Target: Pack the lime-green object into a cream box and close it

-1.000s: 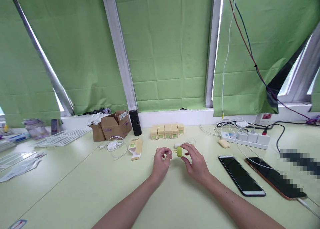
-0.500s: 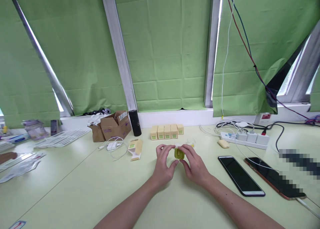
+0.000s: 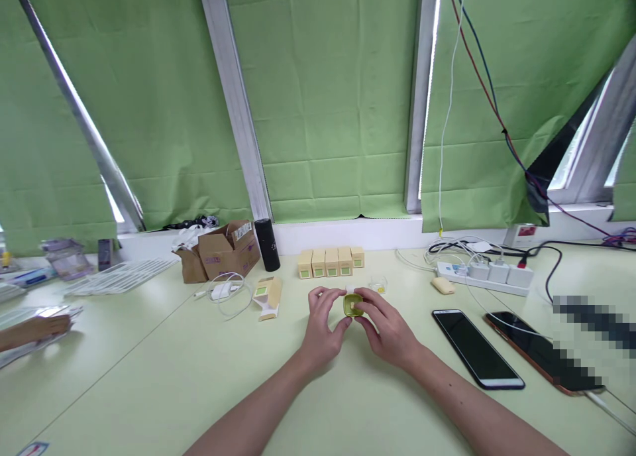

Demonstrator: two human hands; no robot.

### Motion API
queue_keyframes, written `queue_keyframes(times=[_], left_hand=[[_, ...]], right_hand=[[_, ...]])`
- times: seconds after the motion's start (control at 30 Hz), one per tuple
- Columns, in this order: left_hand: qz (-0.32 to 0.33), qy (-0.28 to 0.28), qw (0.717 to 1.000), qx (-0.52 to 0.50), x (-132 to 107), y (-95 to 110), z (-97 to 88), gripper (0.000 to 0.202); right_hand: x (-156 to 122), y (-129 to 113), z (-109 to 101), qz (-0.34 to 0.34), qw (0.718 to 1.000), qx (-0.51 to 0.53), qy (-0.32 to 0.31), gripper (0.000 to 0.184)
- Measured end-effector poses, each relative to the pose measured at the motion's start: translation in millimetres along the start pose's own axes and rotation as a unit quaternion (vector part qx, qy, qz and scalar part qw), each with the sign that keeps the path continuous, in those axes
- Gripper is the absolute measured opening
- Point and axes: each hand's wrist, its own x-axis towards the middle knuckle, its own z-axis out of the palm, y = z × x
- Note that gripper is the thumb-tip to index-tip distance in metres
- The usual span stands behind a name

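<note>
1. Centrally, head view: small green case (image 3: 353, 305), held just above the pale green table (image 3: 149, 376) between both hands, in front of the row of boxes. Its open side faces up toward the camera and a pale item shows inside. It looks nearly square, so its long axis cannot be told.
2. Left hand (image 3: 322, 327): fingers curled narrowly, thumb and fingertips touching the case's left edge.
3. Right hand (image 3: 390, 330): fingers pinched on the case's right and near side, holding it.
4. Row of small cream boxes (image 3: 330, 262) with green labels: upright, side by side, behind the hands near the window sill.
5. Opened cream box (image 3: 269, 295): lying on the table, left of the hands.
6. White charger with cable (image 3: 222, 290): left of the opened box.
7. Brown cardboard box (image 3: 229, 248) and black cylinder (image 3: 267, 244): back left, just beside each other.
8. Two phones (image 3: 477, 348): flat, screens up, right of the hands.
9. White power strip (image 3: 484, 272): back right, plugs inserted.
10. Another person's hand (image 3: 34, 329): far left edge, resting on plastic packets.
</note>
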Motion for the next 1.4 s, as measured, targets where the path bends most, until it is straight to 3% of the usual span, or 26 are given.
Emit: queue_keyframes(times=[0.7, 0.97, 1.4], left_hand=[[0.047, 0.023, 0.999, 0.011, -2.4, -2.6, 2.5, 0.039], [0.051, 0.024, 0.998, 0.014, -2.1, -3.2, 2.5, 0.036], [0.055, 0.037, 0.998, 0.021, -2.8, -2.2, 2.9, 0.037]], right_hand=[[2.6, 1.2, 2.0, -0.025, 0.999, -0.009, -0.024, 0.044], [-0.5, 4.0, 2.0, -0.025, 1.000, -0.020, -0.003, 0.038], [0.5, 5.9, 4.5, -0.055, 0.998, -0.020, 0.012, 0.042]])
